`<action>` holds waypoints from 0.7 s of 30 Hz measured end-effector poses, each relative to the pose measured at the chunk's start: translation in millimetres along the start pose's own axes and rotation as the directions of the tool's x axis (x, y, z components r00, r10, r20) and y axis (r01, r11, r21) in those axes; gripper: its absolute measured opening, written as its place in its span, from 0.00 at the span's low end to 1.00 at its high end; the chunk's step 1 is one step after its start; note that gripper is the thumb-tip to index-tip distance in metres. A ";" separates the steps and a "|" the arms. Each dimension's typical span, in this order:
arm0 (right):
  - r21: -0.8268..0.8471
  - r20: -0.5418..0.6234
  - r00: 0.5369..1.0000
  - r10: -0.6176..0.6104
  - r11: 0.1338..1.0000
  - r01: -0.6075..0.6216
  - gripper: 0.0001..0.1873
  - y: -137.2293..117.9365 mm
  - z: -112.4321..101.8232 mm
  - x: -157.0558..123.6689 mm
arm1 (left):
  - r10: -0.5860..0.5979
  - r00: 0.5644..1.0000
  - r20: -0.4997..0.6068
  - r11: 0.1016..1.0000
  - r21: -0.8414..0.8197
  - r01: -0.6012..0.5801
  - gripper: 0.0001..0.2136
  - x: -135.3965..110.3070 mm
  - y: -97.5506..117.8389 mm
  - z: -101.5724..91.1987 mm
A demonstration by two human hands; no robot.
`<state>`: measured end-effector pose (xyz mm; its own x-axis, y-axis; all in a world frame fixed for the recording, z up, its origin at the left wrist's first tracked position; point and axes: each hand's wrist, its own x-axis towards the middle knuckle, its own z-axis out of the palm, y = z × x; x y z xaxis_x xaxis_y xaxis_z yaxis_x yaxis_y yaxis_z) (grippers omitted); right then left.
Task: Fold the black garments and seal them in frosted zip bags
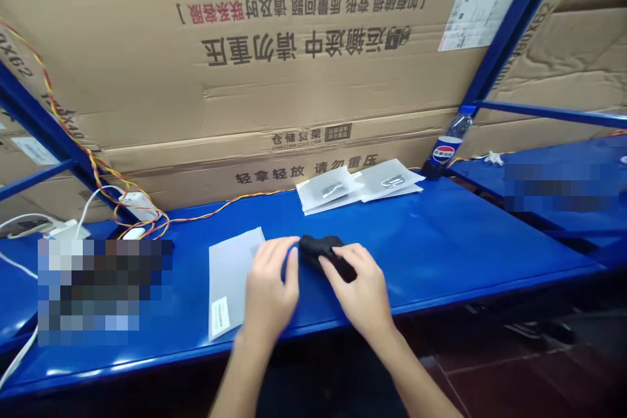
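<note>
A black, soft-looking folded cloth bundle (321, 247) lies on the blue shelf top in front of me. My right hand (365, 277) grips its right part between thumb and fingers. At its left end is my left hand (272, 277), thumb and fingers curved but apart, with blue surface showing between them. Its fingertips come up to the bundle's tip; whether they touch I cannot tell. Partly behind my left hand lies a frosted plastic bag (235, 264) with a small white label (220, 317) at its lower corner.
Two frosted packets (326, 191) with dark contents rest at the back, beside a Pepsi bottle (445, 147). Cardboard (294, 91) stands behind. Red-yellow wires (93, 160) and a white power strip (140, 206) are at left, near a blurred-out area. Blue posts (514, 32) frame the sides.
</note>
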<state>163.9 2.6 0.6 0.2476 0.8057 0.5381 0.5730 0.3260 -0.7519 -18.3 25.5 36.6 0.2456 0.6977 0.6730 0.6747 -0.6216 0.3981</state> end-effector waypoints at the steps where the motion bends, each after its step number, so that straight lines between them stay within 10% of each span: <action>1: 0.067 -0.022 0.996 0.081 0.995 -0.079 0.14 3.1 -5.6 3.9 | -0.013 1.000 -0.026 0.999 -0.041 0.012 0.13 -10.6 10.9 8.6; 10: 0.269 0.212 0.933 0.290 0.901 -0.341 0.22 -1.5 -20.8 10.1 | -0.254 0.963 0.090 0.956 -0.130 0.264 0.19 -24.4 24.0 30.5; 16: 0.188 -0.138 0.881 0.452 0.886 -0.424 0.24 29.1 -49.9 6.5 | -0.187 0.960 0.210 0.982 0.010 0.190 0.24 -30.1 22.5 38.4; 21: -0.311 -0.321 0.938 0.126 0.922 -0.230 0.24 50.9 -83.4 -2.0 | -0.142 0.956 0.255 0.989 0.064 0.130 0.22 -30.0 17.1 41.3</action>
<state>257.7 -23.6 -7.1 0.5559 0.6383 0.5325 0.7140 -0.0385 -0.6991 14.6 8.7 -2.5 0.3169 0.8464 0.4280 0.7438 -0.5018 0.4415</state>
